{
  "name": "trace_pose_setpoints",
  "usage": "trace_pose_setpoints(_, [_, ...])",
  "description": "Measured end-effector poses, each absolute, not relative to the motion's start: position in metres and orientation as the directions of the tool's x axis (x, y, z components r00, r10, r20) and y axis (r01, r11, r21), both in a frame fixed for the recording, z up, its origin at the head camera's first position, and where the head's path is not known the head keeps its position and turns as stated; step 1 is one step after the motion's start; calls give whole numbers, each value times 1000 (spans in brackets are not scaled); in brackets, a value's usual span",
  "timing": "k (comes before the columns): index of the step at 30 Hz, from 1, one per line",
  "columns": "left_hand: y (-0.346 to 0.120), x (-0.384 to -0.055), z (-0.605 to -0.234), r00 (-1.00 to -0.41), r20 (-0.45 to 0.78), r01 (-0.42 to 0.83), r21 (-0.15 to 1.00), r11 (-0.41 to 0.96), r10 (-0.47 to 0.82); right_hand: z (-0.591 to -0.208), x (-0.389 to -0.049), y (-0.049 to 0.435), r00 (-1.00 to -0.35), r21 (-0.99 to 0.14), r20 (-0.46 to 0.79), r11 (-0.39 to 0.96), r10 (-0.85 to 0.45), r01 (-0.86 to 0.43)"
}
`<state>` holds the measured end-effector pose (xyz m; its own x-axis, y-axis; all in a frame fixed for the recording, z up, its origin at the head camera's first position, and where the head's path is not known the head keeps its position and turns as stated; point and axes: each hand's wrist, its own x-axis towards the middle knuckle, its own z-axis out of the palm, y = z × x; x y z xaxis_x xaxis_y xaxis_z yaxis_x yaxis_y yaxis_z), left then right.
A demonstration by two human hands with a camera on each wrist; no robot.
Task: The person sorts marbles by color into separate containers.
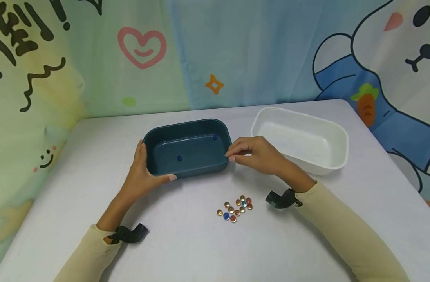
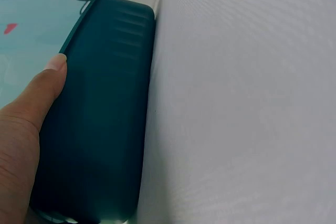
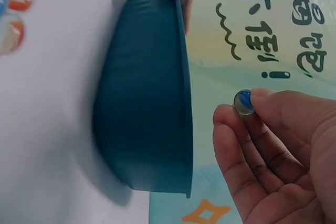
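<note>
My left hand (image 1: 144,178) holds the dark teal tray (image 1: 201,166) at its left end, thumb along the front rim and fingers on the left side. Inside the tray lie two small blue marbles, one (image 1: 179,158) left of centre and the other (image 1: 214,137) near the back right. Beside the tray's right rim, my right hand (image 1: 259,156) pinches a clear glass marble with blue in it (image 3: 244,102) between thumb and fingertips. On the table in front is a loose cluster of several marbles (image 1: 237,212), mostly amber and orange with a couple of blue ones.
A white tray (image 1: 336,156) stands at the back right, behind my right forearm. White cloth covers the table (image 1: 186,243). A printed curtain (image 1: 243,51) hangs along the back and left edges.
</note>
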<state>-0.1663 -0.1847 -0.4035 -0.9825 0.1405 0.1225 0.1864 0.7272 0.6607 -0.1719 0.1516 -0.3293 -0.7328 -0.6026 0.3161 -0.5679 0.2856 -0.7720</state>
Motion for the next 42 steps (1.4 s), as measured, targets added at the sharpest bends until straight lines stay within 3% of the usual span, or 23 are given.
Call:
trace_pose_setpoints(14, [-186, -165, -403, -981, 135, 195, 658, 727, 141, -319, -198, 143, -758, -792, 285, 303, -586, -531])
trace_pose_setpoints(21, [-187, -165, -402, -983, 125, 183, 654, 734, 134, -339, -227, 139, -776, -805, 238, 328, -584, -494])
trace_pose_setpoints(29, [-188, -165, -403, -983, 124, 182, 650, 738, 133, -313, -227, 129, -814, -819, 138, 397, -565, -414])
trace_pose_setpoints(42, [-185, -166, -404, -982, 127, 189, 657, 729, 140, -343, -271, 127, -840, -791, 83, 477, -537, -382])
